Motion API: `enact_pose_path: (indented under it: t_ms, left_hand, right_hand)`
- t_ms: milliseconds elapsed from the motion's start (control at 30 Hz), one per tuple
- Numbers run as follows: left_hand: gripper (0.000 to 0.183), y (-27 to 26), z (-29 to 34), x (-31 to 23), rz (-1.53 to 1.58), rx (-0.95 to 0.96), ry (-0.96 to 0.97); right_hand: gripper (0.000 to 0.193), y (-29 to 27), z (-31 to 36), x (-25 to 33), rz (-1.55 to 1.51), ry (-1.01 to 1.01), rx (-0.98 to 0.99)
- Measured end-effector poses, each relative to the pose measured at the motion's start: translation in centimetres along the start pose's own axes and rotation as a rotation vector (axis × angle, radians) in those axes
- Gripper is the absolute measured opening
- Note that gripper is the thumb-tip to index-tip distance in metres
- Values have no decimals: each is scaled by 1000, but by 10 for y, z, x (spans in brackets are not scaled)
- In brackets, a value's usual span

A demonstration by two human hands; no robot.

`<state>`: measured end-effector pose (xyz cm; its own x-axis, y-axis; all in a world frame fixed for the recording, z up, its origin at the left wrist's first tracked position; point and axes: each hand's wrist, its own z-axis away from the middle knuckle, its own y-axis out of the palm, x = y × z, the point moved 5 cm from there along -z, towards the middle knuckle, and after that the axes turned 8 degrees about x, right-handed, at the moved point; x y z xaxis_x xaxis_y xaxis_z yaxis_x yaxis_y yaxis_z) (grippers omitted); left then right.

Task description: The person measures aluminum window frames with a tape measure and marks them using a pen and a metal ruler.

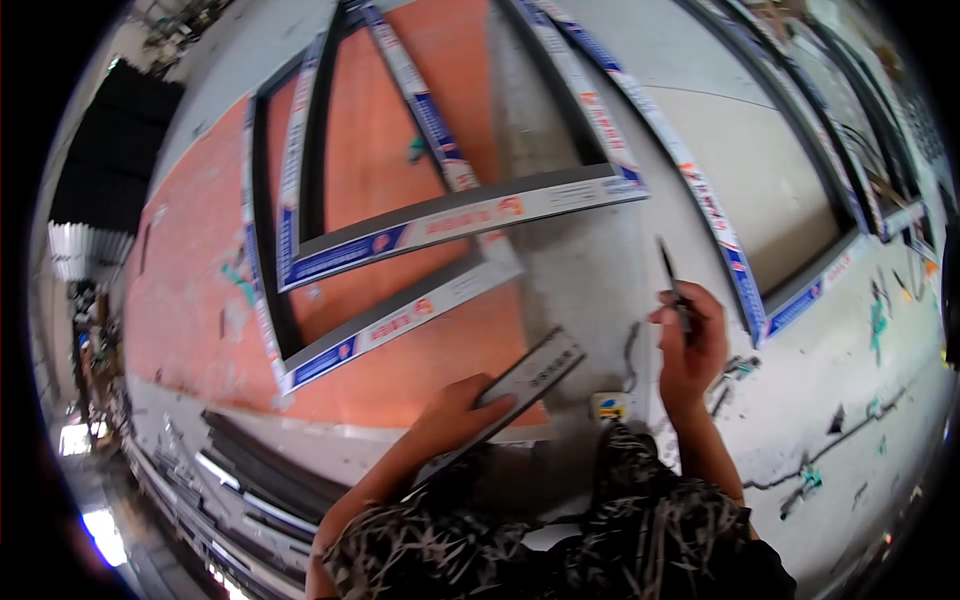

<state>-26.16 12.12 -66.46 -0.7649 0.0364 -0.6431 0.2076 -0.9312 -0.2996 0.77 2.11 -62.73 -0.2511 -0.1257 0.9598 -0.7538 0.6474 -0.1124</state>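
Note:
My left hand (455, 412) is closed round a short grey profile bar (548, 368) with a pale printed face, its far end tilted up to the right. In my right hand (694, 350), a slim dark pointed tool (669, 264) is pinched between thumb and fingers, tip up and away from me. Whether it is a pen or a blade cannot be made out. Ahead of my hands lie two overlapping dark frames with blue-and-white protective film, an upper frame (450, 222) resting across a lower frame (405, 312). The bar and the tool are apart from both.
An orange sheet (190, 300) lies under the frames on the pale floor. To the right stand more film-covered frames (700, 185). A small yellow-and-white box (609, 405) sits near my knees. Dark profile lengths (260, 470) are stacked at lower left. Green-and-dark scraps (805, 480) litter the right side.

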Motion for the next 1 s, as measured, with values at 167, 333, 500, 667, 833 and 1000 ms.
enact_pose_path:
  t_ms: [167,333,500,667,833,1000]
  left_hand:
    - [50,-3,3,7,11,-11,-2]
    - [51,-4,5,-1,45,16,-3]
    - [48,0,4,6,41,6,9]
    - [52,1,1,-2,59,37,41]
    - [53,-6,14,-12,122,-29,44]
    - [52,-12,20,-23,76,-68,55]
  right_hand:
    - [28,24,6,26,-4,-95,80]
    - [23,40,5,30,260,-173,311]
    - [30,51,9,70,58,-303,380]
    - [36,79,16,66,135,-447,603]
    - [17,56,48,22,-221,307,324]
    - [20,56,47,15,-85,147,293]
